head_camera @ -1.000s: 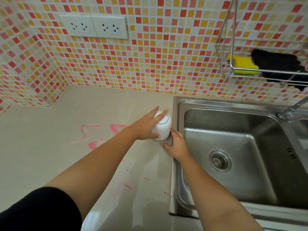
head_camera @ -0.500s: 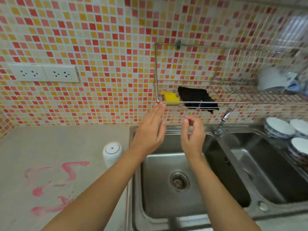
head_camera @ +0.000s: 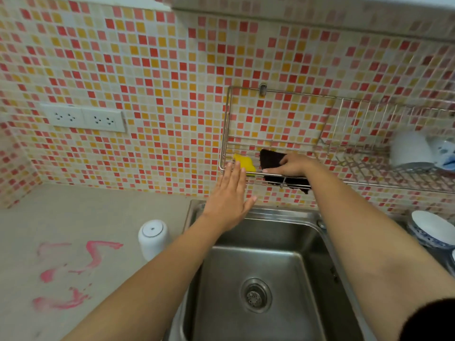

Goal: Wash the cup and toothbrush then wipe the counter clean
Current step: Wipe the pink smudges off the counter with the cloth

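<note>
One white cup (head_camera: 153, 238) stands upside down on the counter (head_camera: 73, 212), just beside the sink's (head_camera: 283, 213) left rim.
Two wall sockets (head_camera: 83, 118) sit above several pink smears (head_camera: 94, 254) on the grey counter; the cup is plain and rounded, base up. One left hand (head_camera: 227, 198) hovers flat with fingers straight, in front of one wire rack (head_camera: 369, 183) holding one yellow sponge (head_camera: 243, 162) and one black cloth (head_camera: 270, 158); the right hand (head_camera: 293, 164) curls its fingers onto that cloth.

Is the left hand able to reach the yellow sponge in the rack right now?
Probably yes. The open left hand is just before the sponge, fingertips at the rack's front rail; the right hand is aside on the black cloth.
</note>
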Motion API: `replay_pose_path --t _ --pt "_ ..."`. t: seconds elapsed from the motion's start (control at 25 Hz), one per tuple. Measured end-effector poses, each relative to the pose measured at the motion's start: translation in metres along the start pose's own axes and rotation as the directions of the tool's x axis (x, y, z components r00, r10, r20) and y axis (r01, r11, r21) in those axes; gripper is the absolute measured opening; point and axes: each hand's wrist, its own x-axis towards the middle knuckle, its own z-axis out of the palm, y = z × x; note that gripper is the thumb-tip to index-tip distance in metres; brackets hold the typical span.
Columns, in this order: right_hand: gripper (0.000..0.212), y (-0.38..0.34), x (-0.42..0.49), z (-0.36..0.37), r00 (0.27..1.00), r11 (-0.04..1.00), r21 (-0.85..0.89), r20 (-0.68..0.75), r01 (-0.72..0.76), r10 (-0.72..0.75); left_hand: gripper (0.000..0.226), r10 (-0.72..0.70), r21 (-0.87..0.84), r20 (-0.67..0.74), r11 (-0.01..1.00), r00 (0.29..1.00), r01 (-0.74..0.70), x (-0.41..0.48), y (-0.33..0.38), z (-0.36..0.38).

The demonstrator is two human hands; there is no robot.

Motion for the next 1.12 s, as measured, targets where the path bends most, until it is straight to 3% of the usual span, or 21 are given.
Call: replay_pose_path --t 0.12,0.2,0.36,0.48,0.6,0.72,0.84,0.92,1.0,1.12 --pt "0.097 -0.009 0.015 -0.001 0.997 0.998 -0.034 0.061 -0.055 0.057 0.07 -0.019 0.039 0.014 0.999 1.0 0.019 0.003 0.0 0.001" --pt "0.081 -0.013 0.019 -0.004 0.992 0.994 -0.066 0.094 -0.084 0.09 0.069 -0.021 0.051 0.029 0.999 0.999 0.02 0.003 -0.001 0.001" --pt "0.038 -0.001 0.023 0.002 0.993 0.98 -0.191 -0.11 -0.058 0.037 0.068 -0.027 0.055 0.041 0.998 0.999 0.024 0.004 -0.001 0.0" --pt "0.041 0.013 0.028 0.007 0.987 0.995 0.062 -0.136 -0.074 0.081 0.069 -0.038 0.048 0.052 0.998 0.998 0.035 0.004 0.001 -0.002" --pt "0.052 0.02 0.029 0.006 0.989 0.98 0.192 -0.13 -0.046 0.072 0.07 -0.034 0.041 0.058 0.999 0.998 0.032 0.004 0.003 -0.002" --pt "0.05 0.025 0.027 0.004 0.926 0.958 0.286 -0.366 0.019 0.091 0.069 -0.033 0.006 0.072 0.999 0.997 0.032 0.004 0.003 -0.007" --pt "0.039 0.026 0.016 -0.005 0.805 0.836 0.53 -0.552 0.138 0.217 0.065 -0.051 -0.232 0.096 0.97 0.994 0.072 0.001 0.005 -0.025" --pt "0.036 0.021 0.003 -0.014 0.733 0.72 0.65 -0.609 0.243 0.302 0.057 -0.114 -0.529 0.015 0.842 0.993 0.105 -0.005 0.007 -0.039" --pt "0.033 0.005 -0.016 -0.016 0.702 0.6 0.71 -0.636 0.37 0.321 0.049 -0.263 -0.72 -0.117 0.687 0.958 0.101 -0.021 0.003 -0.052" --pt "0.019 -0.029 -0.05 0.003 0.694 0.436 0.721 -0.673 0.539 0.254 0.043 -0.481 -0.817 -0.192 0.561 0.855 0.132 -0.059 -0.027 -0.055"
